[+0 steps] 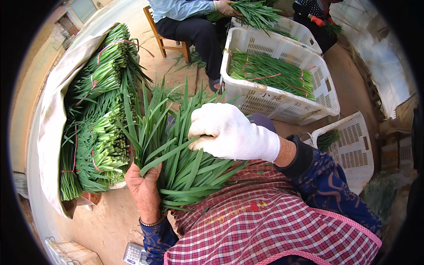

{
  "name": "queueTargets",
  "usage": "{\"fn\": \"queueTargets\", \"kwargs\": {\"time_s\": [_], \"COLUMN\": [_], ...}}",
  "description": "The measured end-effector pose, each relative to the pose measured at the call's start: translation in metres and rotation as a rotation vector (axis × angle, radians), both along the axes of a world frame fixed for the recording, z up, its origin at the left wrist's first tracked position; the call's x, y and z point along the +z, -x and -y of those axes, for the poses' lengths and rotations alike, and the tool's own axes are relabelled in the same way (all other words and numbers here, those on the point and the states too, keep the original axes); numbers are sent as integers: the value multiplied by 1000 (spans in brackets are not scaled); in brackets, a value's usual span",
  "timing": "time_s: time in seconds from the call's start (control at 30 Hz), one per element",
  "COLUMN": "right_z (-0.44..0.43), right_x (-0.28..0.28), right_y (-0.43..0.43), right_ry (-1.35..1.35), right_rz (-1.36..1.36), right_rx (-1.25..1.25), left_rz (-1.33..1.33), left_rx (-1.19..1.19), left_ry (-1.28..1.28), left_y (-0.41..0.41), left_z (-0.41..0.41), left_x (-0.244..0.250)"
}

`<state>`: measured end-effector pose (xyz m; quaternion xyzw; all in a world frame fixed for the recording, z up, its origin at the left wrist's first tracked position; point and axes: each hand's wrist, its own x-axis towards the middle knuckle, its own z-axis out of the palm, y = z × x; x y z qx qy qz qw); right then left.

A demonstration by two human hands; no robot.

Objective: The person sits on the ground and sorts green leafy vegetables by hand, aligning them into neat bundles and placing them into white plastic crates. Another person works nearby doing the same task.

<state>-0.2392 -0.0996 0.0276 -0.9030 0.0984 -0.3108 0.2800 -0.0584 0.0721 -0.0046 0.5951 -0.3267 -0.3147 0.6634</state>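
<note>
Loose green garlic chives [185, 169] lie across my lap, over a red checked apron [265, 218]. My bare left hand [144, 185] grips a bunch of chive leaves [149, 126] near the left side of the pile, thumb across them. My right hand [228, 131], in a white knit glove, is above the pile with its fingers curled; the tip of one long leaf meets the fingers. Its fingertips are partly hidden, and whether they pinch that leaf is unclear. Close by on the left, tied chive bundles [109, 145] are stacked with their cut ends facing my side.
A pale cloth [53, 126] wraps the stacked bundles. White plastic crates [281, 99] stand ahead and at the right [351, 149], holding chives. A co-worker [198, 29] sits ahead by a wooden chair [160, 39]; another person [318, 20] is farther right. A calculator [134, 253] lies low at left.
</note>
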Motion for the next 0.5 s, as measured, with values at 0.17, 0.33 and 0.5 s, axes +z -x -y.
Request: {"fn": "queueTargets", "kwargs": {"time_s": [0.17, 0.33, 0.5], "right_z": [-19, 7, 26], "right_x": [-20, -32, 35], "right_y": [-11, -5, 42], "right_ry": [-1234, -1510, -757], "right_rz": [335, 877, 281], "right_rx": [121, 257, 86], "left_rz": [-26, -129, -75], "left_rx": [92, 139, 87], "left_ry": [15, 1, 8], "left_y": [2, 8, -1], "left_z": [4, 8, 3], "left_x": [6, 3, -8]}}
